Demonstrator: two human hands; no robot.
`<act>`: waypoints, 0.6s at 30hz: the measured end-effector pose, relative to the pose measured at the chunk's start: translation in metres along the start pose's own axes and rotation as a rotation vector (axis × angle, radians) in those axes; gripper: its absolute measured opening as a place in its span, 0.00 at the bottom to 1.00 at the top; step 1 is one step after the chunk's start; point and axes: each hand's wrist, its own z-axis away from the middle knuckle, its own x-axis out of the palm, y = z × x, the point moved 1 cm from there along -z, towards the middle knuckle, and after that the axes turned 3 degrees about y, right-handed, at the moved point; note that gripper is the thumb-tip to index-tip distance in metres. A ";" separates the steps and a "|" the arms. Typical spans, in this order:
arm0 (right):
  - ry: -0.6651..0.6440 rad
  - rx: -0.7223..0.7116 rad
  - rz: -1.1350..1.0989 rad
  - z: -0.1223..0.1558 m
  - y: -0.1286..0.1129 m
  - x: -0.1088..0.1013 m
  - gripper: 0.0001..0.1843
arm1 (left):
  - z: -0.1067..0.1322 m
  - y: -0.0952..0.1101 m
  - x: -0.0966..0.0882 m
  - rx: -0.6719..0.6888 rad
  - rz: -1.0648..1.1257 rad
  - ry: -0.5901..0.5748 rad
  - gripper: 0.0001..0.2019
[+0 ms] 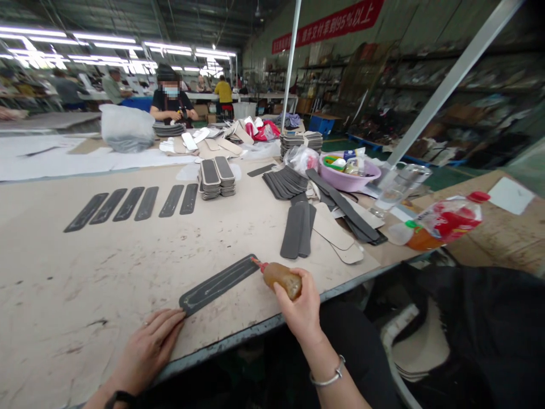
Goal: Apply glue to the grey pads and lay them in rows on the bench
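A dark grey rounded strip [219,284] lies slantwise on the table in front of me, with thin shiny lines of glue along its face. My right hand [300,298] is closed around a glue bottle [283,279] of amber-brown liquid, tilted so that its red nozzle meets the strip's far right end. At the near left end, my left hand [155,341] lies with fingers stretched out and together, the fingertips touching the strip's edge. Its thumb is mostly hidden.
Several glue-lined strips [147,203] form a row at left. Stacked pieces [217,177], loose dark strips [296,230] and beige pieces [338,233] lie beyond. A purple basin [349,177], a clear jar [400,190] and a red-labelled bottle [447,221] stand right. Across sits a masked person [172,102].
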 end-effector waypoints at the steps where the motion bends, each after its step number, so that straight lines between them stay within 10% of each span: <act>1: 0.002 0.007 -0.003 -0.001 0.000 0.001 0.18 | 0.000 0.000 0.000 -0.007 0.008 0.002 0.11; 18: 0.031 0.109 -0.070 0.000 0.003 -0.009 0.17 | -0.009 -0.009 0.001 0.054 0.041 -0.021 0.12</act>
